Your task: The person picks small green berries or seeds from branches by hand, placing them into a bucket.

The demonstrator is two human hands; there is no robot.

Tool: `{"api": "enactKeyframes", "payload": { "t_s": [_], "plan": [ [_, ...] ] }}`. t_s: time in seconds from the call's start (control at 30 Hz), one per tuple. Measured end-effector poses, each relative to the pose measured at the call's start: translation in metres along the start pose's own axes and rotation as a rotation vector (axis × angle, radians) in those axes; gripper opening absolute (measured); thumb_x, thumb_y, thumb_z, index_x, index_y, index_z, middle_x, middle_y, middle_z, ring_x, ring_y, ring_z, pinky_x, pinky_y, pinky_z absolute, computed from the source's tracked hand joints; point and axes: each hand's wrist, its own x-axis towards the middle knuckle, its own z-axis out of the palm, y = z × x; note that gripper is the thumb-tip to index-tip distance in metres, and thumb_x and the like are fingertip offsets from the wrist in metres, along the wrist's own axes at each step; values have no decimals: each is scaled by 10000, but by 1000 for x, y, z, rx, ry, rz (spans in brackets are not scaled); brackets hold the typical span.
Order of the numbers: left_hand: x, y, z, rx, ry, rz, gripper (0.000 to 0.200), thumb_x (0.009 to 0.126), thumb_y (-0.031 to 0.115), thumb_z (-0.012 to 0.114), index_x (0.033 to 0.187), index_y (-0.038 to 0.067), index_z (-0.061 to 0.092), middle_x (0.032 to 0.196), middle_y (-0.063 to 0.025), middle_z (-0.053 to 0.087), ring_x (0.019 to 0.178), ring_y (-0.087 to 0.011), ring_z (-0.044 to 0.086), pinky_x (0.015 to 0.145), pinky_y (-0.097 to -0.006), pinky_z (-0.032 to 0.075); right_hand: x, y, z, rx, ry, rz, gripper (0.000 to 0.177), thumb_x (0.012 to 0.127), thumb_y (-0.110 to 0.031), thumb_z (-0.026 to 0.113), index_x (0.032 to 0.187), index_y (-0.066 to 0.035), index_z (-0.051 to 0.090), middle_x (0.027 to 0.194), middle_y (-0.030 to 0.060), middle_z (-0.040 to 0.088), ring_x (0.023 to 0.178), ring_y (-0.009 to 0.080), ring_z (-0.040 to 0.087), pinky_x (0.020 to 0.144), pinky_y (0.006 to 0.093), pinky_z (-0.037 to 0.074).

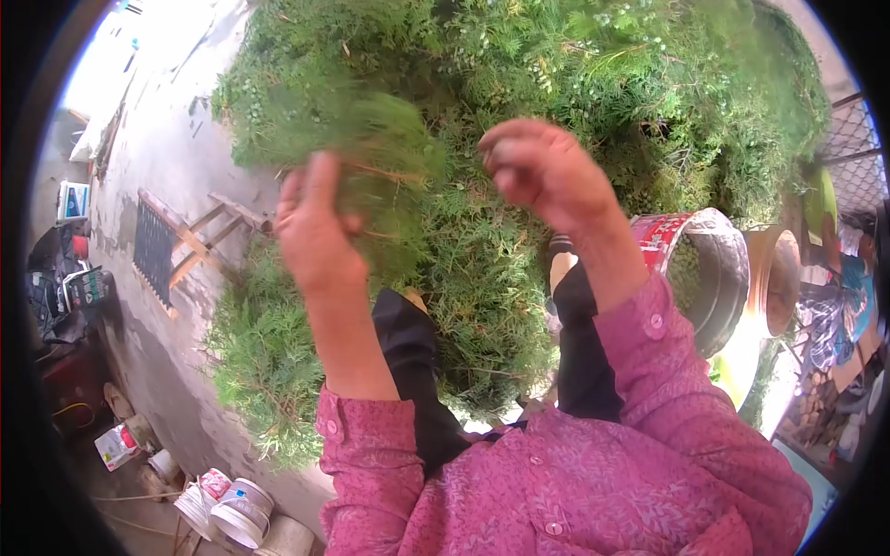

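Observation:
My left hand (pixel 320 227) is raised in front of me, its fingers around the stem end of a leafy green sprig (pixel 394 171), which is blurred by motion. To the right, my right hand (pixel 547 171) hangs over the greenery with its fingers curled and thumb near them; what lies between them, if anything, is too small to name. A large heap of green branches (pixel 487 287) with small pale cones or berries spreads beneath and beyond both hands, reaching down between my legs.
A red and white bucket (pixel 718 273) with green bits inside lies tilted at the right, beside an orange-brown container (pixel 783 283). At the left, a folding stool (pixel 176 246) rests on the concrete floor (pixel 158 357). White buckets (pixel 241 514) stand at the lower left.

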Motion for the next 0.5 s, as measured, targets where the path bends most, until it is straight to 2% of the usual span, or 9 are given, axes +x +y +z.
{"api": "enactKeyframes", "payload": {
  "t_s": [0.1,0.13,0.17,0.2,0.27,0.3,0.37,0.47,0.5],
  "plan": [
    [-10,-18,0,382,-650,-26,161,766,140,665,856,8,647,740,-48,641,572,-91,559,491,-214,437,3,-12,-11,136,210,-58,136,818,-31,535,941,4,582,715,52,589,551,93,528,470,203,429],
    [-18,-27,0,581,-873,100,141,749,131,661,832,18,666,740,-74,651,628,-119,589,575,-269,469,5,-13,-15,217,314,-81,144,814,-38,535,946,3,578,748,64,577,571,95,514,469,208,415],
    [-26,-33,-2,714,-1115,81,264,697,179,713,892,10,659,689,-68,634,585,-151,584,576,-275,485,7,-12,-23,255,290,-77,193,819,-46,533,1003,11,545,818,87,574,604,103,515,468,213,409],
    [-33,-31,0,997,-1387,190,384,641,216,736,957,17,646,793,-117,642,727,-225,616,686,-318,496,7,-13,-25,250,291,-77,193,819,-46,533,1003,11,545,818,87,574,604,103,515,468,213,409],
    [-47,-38,-6,1232,-1467,345,478,610,253,742,1020,35,626,950,-152,618,909,-284,585,805,-352,465,4,-13,-25,256,292,-74,122,830,-21,519,943,7,555,780,80,575,594,114,529,485,221,413],
    [-45,-36,-9,1224,-1470,345,478,610,253,742,1020,35,626,950,-152,618,909,-284,585,805,-352,465,3,-12,-26,250,297,-74,122,830,-21,519,943,7,555,780,80,575,594,114,529,485,221,413],
    [-32,-23,-12,1211,-1192,388,504,632,261,724,1066,35,600,1046,-158,585,988,-303,543,873,-362,429,-1,-10,-31,149,334,-140,154,831,-30,526,976,19,549,793,88,568,600,118,514,495,222,411],
    [-19,-19,-16,1174,-812,519,476,673,264,694,1061,7,595,1028,-170,590,970,-322,550,835,-374,442,-18,-8,-52,131,369,-248,186,825,-39,546,996,32,544,791,91,561,604,121,500,502,224,411],
    [-15,-17,-18,1158,-807,524,476,673,264,694,1061,7,595,1028,-170,590,970,-322,550,835,-374,442,-29,-8,-62,133,432,-273,203,821,-43,557,1006,39,542,796,93,563,606,122,506,499,222,414]
  ]
}}
